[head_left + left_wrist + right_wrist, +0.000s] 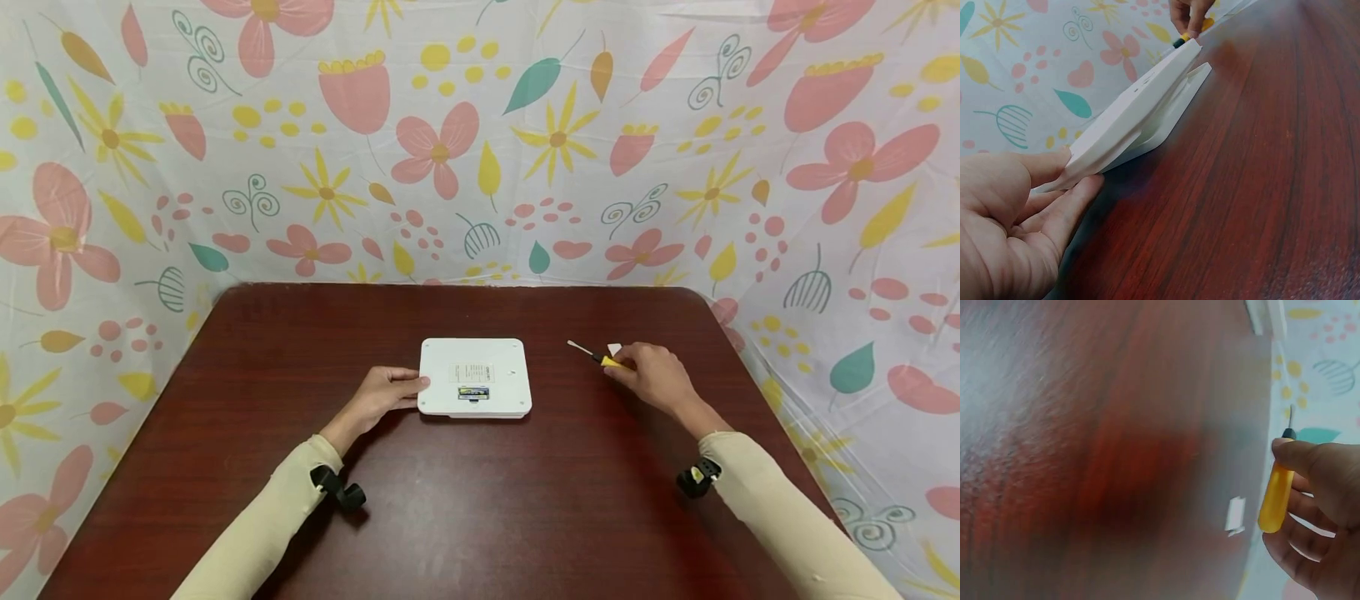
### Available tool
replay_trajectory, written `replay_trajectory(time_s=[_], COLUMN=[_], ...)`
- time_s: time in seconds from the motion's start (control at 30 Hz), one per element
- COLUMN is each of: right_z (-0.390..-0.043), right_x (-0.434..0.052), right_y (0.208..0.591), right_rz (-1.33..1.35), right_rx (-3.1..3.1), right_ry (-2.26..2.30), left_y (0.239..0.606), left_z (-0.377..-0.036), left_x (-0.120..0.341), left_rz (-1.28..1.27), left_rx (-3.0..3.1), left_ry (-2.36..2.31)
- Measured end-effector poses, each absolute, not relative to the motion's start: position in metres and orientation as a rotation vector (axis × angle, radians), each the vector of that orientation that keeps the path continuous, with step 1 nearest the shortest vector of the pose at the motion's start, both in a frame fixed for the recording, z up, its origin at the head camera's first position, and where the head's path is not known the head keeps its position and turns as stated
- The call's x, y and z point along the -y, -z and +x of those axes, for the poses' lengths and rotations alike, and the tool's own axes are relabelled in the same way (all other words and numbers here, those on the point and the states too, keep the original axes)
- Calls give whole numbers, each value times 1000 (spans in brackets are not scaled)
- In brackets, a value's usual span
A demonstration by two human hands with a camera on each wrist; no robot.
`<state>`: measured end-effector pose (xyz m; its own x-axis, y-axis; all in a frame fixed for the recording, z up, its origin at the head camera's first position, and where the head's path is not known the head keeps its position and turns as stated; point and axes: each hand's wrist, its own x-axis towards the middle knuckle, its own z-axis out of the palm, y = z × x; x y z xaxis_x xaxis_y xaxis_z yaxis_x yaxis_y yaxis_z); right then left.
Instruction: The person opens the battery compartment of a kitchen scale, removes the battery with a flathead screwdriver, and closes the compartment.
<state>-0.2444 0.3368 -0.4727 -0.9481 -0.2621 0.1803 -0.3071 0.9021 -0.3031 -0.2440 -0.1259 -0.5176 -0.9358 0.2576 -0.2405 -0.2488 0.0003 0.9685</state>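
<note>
A flat white device, which looks like a digital scale (pixel 487 354), lies underside up, a label and four corner dots showing. Its battery compartment is uncovered, with a battery (pixel 473 392) inside. My left hand (pixel 381 392) grips the left edge, thumb on top and fingers beneath, as the left wrist view also shows (pixel 1022 212). Over to the right, my right hand (pixel 654 377) pinches a screwdriver (pixel 1277 497) by its yellow handle. Its metal shaft points toward the scale, apart from it. Just behind that hand lies a small white piece (pixel 1235 514), resembling a battery cover.
Both things rest on a dark reddish-brown wooden table (pixel 480 500) with rounded far corners. Floral-printed sheeting (pixel 450 242) hangs behind it and along both sides. Black wrist-camera mounts (pixel 339 487) are strapped over the beige sleeves (pixel 258 525).
</note>
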Motion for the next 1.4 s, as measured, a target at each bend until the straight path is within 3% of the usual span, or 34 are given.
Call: replay_trajectory(time_s=[0.63, 1.1, 1.4], right_z=[-228, -231, -234], right_x=[-260, -221, -203], right_y=[401, 390, 387], right_rz=[827, 1258, 1400], right_rx=[2959, 2799, 2762], right_ry=[-371, -139, 62], left_y=[519, 520, 518], left_z=[-246, -246, -244], left_x=[127, 127, 128], left_rz=[28, 7, 19], left_rx=[-1920, -1908, -1901], left_ry=[-2013, -2017, -2028])
